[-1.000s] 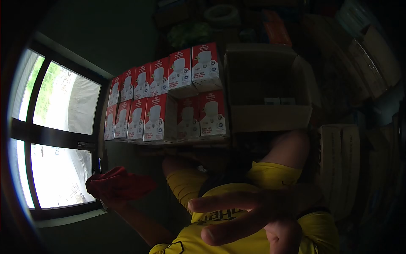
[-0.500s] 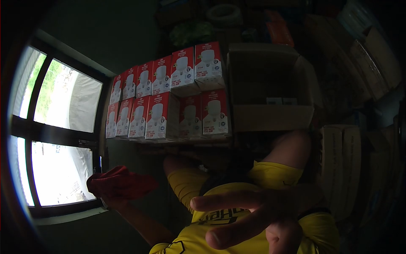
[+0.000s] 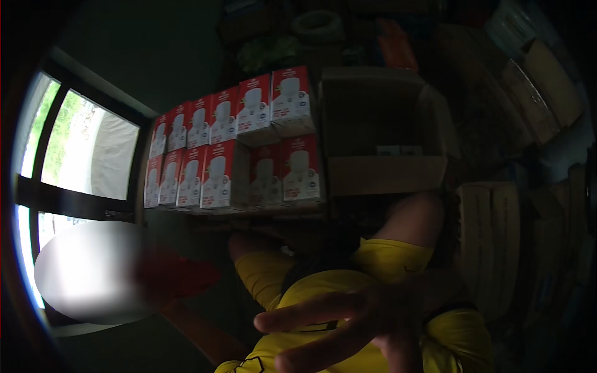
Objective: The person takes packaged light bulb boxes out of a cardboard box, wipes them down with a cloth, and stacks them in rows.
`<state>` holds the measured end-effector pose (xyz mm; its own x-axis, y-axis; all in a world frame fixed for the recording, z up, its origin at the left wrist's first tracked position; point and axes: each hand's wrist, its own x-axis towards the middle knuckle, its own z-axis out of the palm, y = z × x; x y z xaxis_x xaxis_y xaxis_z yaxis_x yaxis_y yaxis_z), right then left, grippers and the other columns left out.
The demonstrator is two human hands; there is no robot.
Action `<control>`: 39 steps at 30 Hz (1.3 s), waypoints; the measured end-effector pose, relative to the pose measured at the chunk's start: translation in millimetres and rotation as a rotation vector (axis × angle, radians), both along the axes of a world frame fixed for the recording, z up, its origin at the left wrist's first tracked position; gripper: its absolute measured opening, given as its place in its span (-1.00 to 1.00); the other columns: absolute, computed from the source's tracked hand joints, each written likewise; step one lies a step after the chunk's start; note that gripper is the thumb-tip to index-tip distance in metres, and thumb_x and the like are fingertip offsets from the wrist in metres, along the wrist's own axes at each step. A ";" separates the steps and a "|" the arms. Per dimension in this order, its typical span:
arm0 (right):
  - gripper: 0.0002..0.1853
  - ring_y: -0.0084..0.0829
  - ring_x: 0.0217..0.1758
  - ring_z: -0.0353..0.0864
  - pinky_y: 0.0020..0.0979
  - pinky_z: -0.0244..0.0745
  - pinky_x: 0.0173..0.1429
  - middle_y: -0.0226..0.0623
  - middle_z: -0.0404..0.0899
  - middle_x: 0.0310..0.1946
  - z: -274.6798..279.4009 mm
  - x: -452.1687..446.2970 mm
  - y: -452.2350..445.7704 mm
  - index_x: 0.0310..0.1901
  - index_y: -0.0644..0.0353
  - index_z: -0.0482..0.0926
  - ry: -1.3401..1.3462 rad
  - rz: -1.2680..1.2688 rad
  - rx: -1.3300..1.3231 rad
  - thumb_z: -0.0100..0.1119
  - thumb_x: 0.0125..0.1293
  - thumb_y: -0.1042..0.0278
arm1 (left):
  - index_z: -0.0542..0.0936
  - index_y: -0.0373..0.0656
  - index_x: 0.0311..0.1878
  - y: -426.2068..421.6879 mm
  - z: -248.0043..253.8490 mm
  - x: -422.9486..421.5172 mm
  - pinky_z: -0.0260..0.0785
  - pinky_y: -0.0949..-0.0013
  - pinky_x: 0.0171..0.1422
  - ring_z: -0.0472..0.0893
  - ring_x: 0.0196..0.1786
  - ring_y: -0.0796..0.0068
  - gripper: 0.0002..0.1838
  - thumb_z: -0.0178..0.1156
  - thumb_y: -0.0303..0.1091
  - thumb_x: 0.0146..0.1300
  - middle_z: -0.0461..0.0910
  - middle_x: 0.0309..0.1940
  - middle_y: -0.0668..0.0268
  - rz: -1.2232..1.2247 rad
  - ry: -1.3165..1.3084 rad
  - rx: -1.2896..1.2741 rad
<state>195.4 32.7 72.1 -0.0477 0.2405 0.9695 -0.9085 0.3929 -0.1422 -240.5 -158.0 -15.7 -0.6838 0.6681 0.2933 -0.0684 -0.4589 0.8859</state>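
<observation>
A red cloth (image 3: 180, 276) is at the lower left, held by my left hand (image 3: 163, 303), which is mostly hidden behind the cloth and a bright blurred patch. Over the yellow shirt (image 3: 339, 283) at the bottom centre, my right hand (image 3: 367, 323) reaches leftward. Two of its fingers are stretched out and apart, and nothing shows between them. Beyond both hands stand several red-and-white bulb boxes (image 3: 217, 177) in two stacked rows. An open cardboard box (image 3: 385, 174) sits just right of them, with small pale items (image 3: 399, 150) low inside.
A bright window (image 3: 90, 146) with dark bars lies at the left. Upright cartons (image 3: 491, 248) stand at the right, with more leaning cardboard (image 3: 532, 99) above them. An orange item (image 3: 396, 46) and a pale ring-shaped item (image 3: 317, 26) are in the dark background.
The whole view has shifted, so the boxes appear slightly further left. My right hand appears lower and further left, fingers still spread. A blurred patch now covers part of the window and cloth.
</observation>
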 end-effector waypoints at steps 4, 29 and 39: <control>-0.31 0.36 0.48 0.15 0.23 0.16 0.44 0.47 0.21 0.36 -2.9 -0.1 2.7 0.50 -0.61 0.14 0.007 0.020 0.050 0.14 0.37 -0.17 | 0.42 -0.21 0.26 1.2 -2.4 -2.1 0.40 0.05 0.34 0.55 0.20 0.21 -0.51 -0.15 -0.03 0.52 0.49 0.19 0.12 0.005 0.000 0.003; -0.65 0.31 0.45 0.22 0.17 0.22 0.45 0.38 0.31 0.30 23.9 7.2 -14.6 0.21 -0.23 0.45 -0.001 -0.115 -0.315 -0.01 0.50 -0.08 | 0.43 -0.21 0.24 -5.9 -18.0 -6.0 0.40 0.05 0.34 0.56 0.18 0.20 -0.53 -0.18 -0.05 0.54 0.49 0.19 0.10 0.023 -0.056 -0.007; 0.02 0.19 0.59 -0.06 0.15 0.15 0.46 0.27 -0.13 0.52 -11.2 26.7 12.7 0.41 0.03 0.21 -0.285 0.102 -0.331 -0.18 0.10 -0.64 | 0.43 -0.21 0.24 -7.0 -17.2 -12.5 0.41 0.05 0.33 0.56 0.17 0.21 -0.55 -0.17 -0.08 0.55 0.50 0.18 0.11 -0.032 -0.084 0.011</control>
